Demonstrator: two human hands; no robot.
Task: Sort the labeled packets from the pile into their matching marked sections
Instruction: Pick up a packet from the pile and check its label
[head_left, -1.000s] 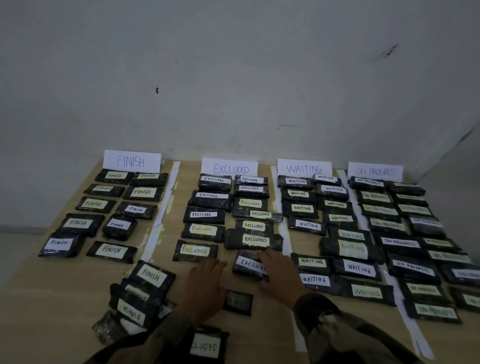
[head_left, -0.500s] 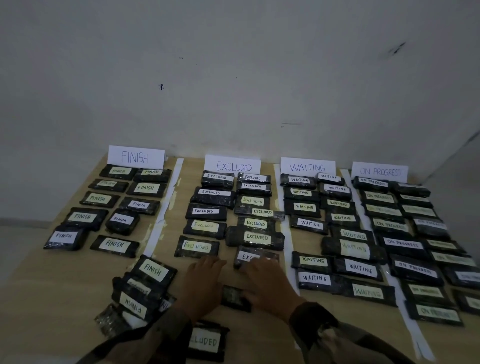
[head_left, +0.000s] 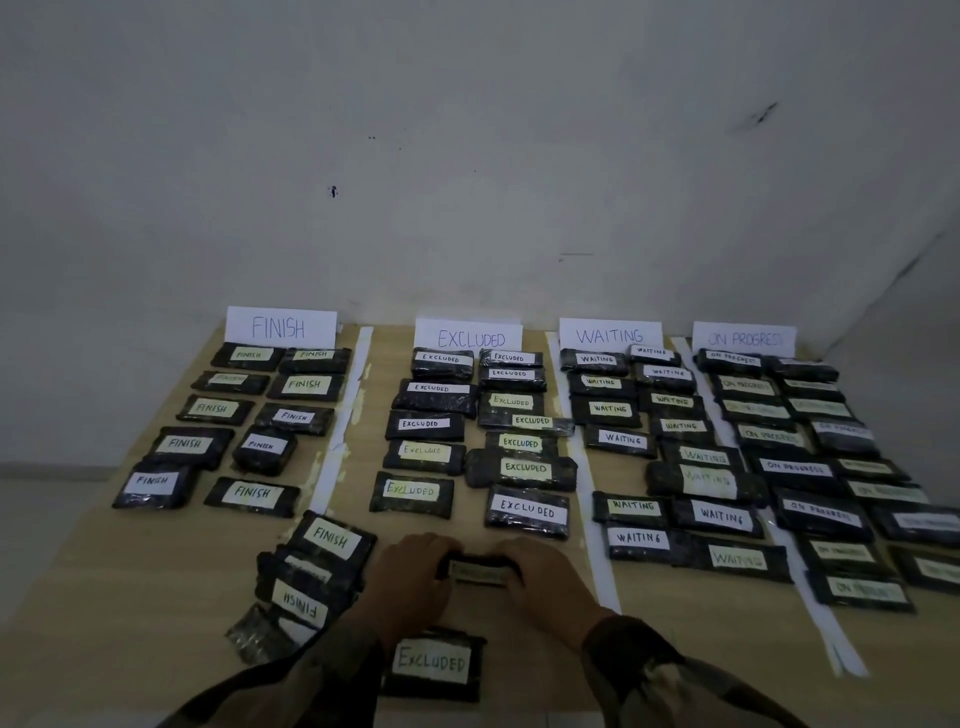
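Most of the sorting looks done, with four marked sections on the desk (head_left: 130, 571) filled in rows. The left hand (head_left: 410, 577) and right hand (head_left: 550, 582) curl their fingers (head_left: 440, 550) round the ends of one small packet (head_left: 480, 571) (label too blurred to read), low over the desk's near middle. Still unsorted are the pile (head_left: 317, 571) of FINISH packets and the near EXCLUDED packet (head_left: 431, 662).

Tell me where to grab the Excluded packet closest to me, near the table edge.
Probably pinch the Excluded packet across its narrow width, near and far long edges, from above at its right half: it lies flat, label up, lengthwise across, the left sleeve crowding its left end. Left hand and right hand hold a small packet.
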